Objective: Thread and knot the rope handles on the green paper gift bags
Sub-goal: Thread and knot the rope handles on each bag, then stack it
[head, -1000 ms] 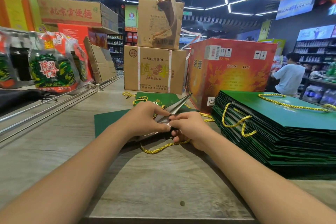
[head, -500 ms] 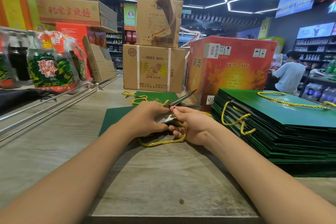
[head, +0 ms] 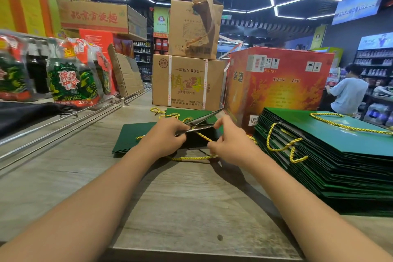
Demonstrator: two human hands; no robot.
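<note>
- Both my forearms run in from the bottom corners and meet at frame centre over the counter (head: pixel 191 208).
- Left hand (head: pixel 164 137): knuckles up, fingers curled down, gripping the top edge of the bag (head: pixel 131 138), which lies flat with its mouth pried open.
- Right hand (head: pixel 230 141): wrist cocked, thumb and forefinger pinching the rope (head: pixel 204 136) just inside the bag mouth; other fingers curled.
- Rope runs from the pinch across the dark opening; another length loops on the counter right below both hands.
- Stack (head: pixel 331 155) of green bags with rope handles sits right of centre, well apart from the right hand.
- Boxes (head: pixel 187 82) stand behind the bag, top centre.
</note>
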